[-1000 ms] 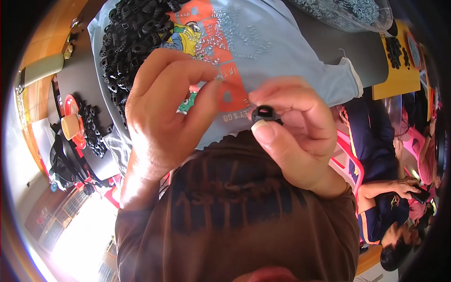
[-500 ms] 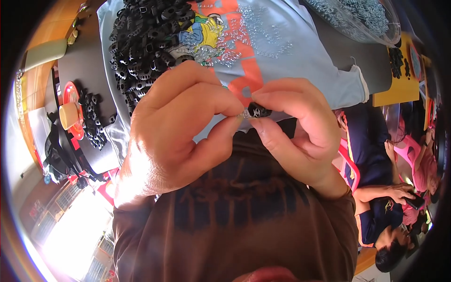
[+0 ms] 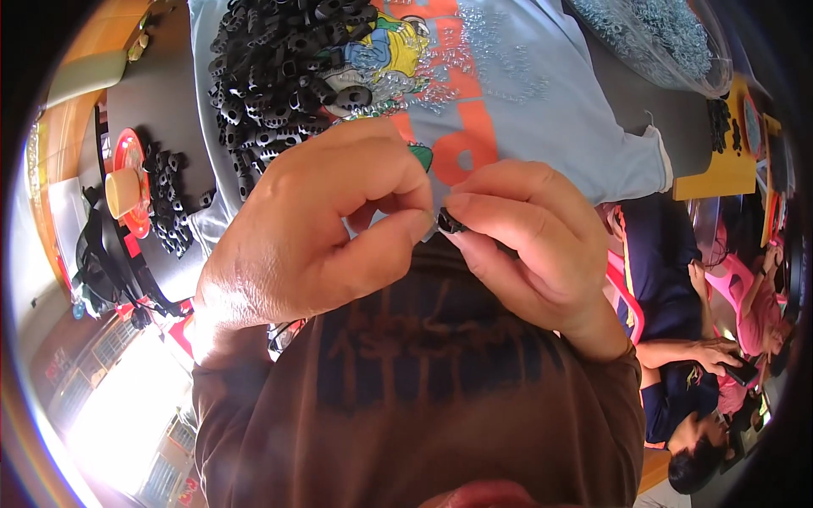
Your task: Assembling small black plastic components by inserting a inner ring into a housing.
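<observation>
My right hand point(image 3: 542, 241) pinches a small black plastic piece point(image 3: 450, 222) with an opening between thumb and forefinger. Just left of it, my left hand point(image 3: 330, 224) has its thumb and forefinger pressed together; whatever lies between them is too small to make out. The two sets of fingertips are slightly apart, above the near edge of a light blue shirt point(image 3: 584, 127) spread on the table. On the shirt's left side is a heap of similar black plastic pieces point(image 3: 279, 63). Small shiny metal springs point(image 3: 508, 63) lie scattered to the right of the heap.
A clear container point(image 3: 718, 76) of many springs stands at the far right. More black pieces point(image 3: 172, 207) lie on the dark table point(image 3: 157, 93) at left, beside a red round plate point(image 3: 129, 152). A seated person point(image 3: 694, 389) holds a phone point(image 3: 742, 370) at right.
My fingertips have drawn apart, the left hand shifting slightly left. The black piece stays in my right hand and has turned. The whole view has shifted slightly.
</observation>
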Available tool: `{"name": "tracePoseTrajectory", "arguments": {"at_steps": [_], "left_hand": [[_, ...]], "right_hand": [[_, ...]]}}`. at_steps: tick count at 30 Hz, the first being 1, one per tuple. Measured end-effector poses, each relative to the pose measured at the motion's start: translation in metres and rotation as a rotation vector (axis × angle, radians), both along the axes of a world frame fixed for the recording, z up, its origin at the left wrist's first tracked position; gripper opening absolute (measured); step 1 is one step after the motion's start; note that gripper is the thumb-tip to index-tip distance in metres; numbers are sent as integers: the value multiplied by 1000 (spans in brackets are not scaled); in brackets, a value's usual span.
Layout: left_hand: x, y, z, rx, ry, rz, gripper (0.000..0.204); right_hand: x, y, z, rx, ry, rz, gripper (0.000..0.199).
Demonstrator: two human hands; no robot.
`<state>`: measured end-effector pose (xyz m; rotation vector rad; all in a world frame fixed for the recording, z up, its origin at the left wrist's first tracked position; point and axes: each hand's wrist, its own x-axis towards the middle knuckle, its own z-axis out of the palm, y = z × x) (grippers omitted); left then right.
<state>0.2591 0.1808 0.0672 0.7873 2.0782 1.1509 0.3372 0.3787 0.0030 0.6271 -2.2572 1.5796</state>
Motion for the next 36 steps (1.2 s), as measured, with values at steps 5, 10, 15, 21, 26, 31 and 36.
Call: {"name": "tracePoseTrajectory", "arguments": {"at_steps": [5, 10, 15, 21, 26, 31, 36], "left_hand": [[2, -2, 1, 15, -81, 61, 11], [10, -9, 4, 111, 66, 143, 14], [20, -26, 0, 129, 213, 391, 11], [13, -42, -17, 73, 488, 424, 3], [6, -36, -22, -127, 728, 412, 12], [-8, -39, -19, -327, 920, 317, 23], [-18, -51, -19, -492, 1007, 195, 24]], "right_hand": [[-1, -6, 2, -47, -49, -5, 31], [0, -13, 3, -150, -124, 7, 29], [0, -12, 3, -284, -166, 2, 26], [-3, -19, -14, -352, -253, -114, 26], [-5, -18, -20, -300, -216, -104, 26], [-5, -17, -19, -283, -199, -123, 26], [-3, -12, -14, -198, -246, -39, 25]]}}
